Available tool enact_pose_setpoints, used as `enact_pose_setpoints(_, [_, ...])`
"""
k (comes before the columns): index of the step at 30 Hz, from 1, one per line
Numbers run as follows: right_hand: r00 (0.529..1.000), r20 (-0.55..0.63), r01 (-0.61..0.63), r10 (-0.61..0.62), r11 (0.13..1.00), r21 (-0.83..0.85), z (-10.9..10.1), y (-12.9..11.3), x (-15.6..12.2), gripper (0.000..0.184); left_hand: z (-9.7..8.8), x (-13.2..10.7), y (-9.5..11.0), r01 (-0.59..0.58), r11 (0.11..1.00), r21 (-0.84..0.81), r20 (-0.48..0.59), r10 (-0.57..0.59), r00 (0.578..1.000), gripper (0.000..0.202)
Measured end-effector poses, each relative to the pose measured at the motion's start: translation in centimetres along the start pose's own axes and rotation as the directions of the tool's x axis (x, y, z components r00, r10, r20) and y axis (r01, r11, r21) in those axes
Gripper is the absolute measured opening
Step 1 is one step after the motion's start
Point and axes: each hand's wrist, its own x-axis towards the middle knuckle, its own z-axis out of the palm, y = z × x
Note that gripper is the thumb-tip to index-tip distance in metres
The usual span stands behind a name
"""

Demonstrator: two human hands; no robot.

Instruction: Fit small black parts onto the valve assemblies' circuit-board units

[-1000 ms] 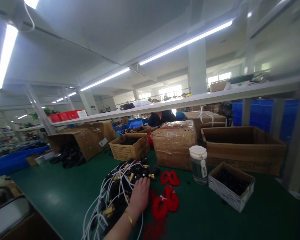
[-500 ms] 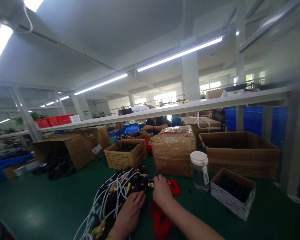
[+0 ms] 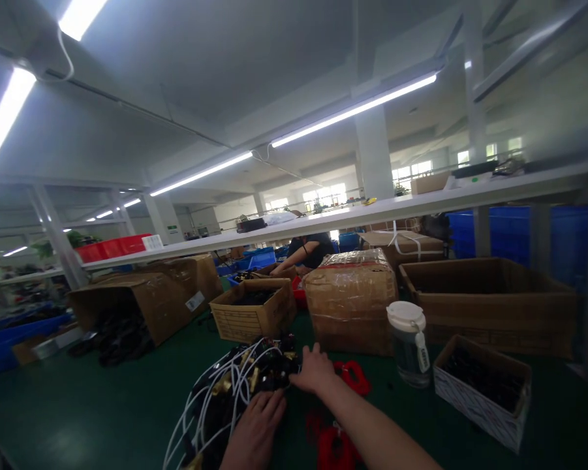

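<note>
A heap of black parts with brass-coloured fittings (image 3: 222, 386) and looping white cables (image 3: 201, 408) lies on the green tabletop in front of me. My left hand (image 3: 259, 421) rests against the near right side of the heap, palm down, fingers stretched out. At the heap's right edge is my right hand (image 3: 317, 371), its fingers apart and one digit pointing toward the black parts; I see nothing held in it. Just right of that wrist lies a red ring-shaped piece (image 3: 356, 377). Another red piece (image 3: 333, 449) lies nearer me, partly behind my right forearm.
Behind the heap stand an open carton (image 3: 247, 320) and a taped box (image 3: 350, 307). To the right are a lidded water bottle (image 3: 407, 346), a small box of black parts (image 3: 479, 398) and a long carton (image 3: 489, 313). A shelf (image 3: 294, 230) crosses above; a co-worker (image 3: 306, 253) sits beyond.
My right hand's fingers have spread beside the heap, where they were bent at a brass-ended part. My left hand stays nearly in place. The view has shifted slightly; the co-worker's arm now reaches downward.
</note>
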Motion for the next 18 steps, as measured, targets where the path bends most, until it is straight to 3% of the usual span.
enact_pose_setpoints(2, [1.0, -0.001, -0.001, 0.001, 1.0, -0.023, 0.3, -0.3, -0.4, 0.081, 0.0, -0.1, 0.2, 0.038, 0.999, -0.002, -0.01, -0.038, 0.999, 0.062])
enact_pose_setpoints(6, [0.999, -0.04, 0.006, -0.008, 0.998, -0.058, -0.2, -0.9, -1.5, 0.065, 0.0, -0.1, 0.6, 0.123, 0.992, -0.018, -0.058, -0.124, 0.991, 0.057])
enact_pose_setpoints(10, [0.994, -0.044, 0.095, -0.099, 0.992, -0.082, -2.5, -1.1, -3.7, 0.056, -0.4, 0.0, 1.1, 0.162, 0.986, -0.029, -0.137, -0.165, 0.977, 0.04])
enact_pose_setpoints(14, [0.974, -0.016, 0.222, -0.225, 0.969, -0.111, -4.7, -1.9, -6.9, 0.058, -1.2, 0.1, 1.5, 0.181, 0.979, -0.088, -0.166, -0.194, 0.967, 0.042])
enact_pose_setpoints(18, [0.971, -0.041, 0.232, -0.237, 0.967, -0.109, -6.6, -2.7, -8.9, 0.053, -2.5, 0.3, 2.2, 0.229, 0.97, -0.077, -0.166, -0.239, 0.957, 0.037])
